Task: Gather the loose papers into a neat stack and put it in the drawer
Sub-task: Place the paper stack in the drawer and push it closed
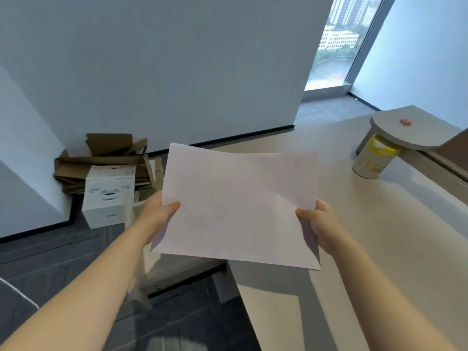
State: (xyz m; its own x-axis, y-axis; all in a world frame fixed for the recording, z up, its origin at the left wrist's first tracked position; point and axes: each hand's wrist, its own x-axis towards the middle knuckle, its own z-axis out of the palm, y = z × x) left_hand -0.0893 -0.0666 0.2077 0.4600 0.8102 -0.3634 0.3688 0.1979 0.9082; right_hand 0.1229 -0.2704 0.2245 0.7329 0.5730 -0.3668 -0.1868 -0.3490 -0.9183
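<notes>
A stack of white papers [235, 203] hangs in the air over the left end of the beige desk [379, 236], held flat and slightly skewed, the sheets not quite aligned at the top edge. My left hand [158, 216] grips its left edge with the thumb on top. My right hand [317, 224] grips the right edge the same way. Below the papers, beside the desk's left end, a light drawer-like unit [177, 277] is partly visible; whether it stands open is hidden by the papers and my arm.
A white canister with a yellow lid [372, 158] stands on the desk under a round grey stand [410, 130] carrying a small red object [406, 121]. On the dark floor at left sit a white box [109, 196] and flattened cardboard [106, 158].
</notes>
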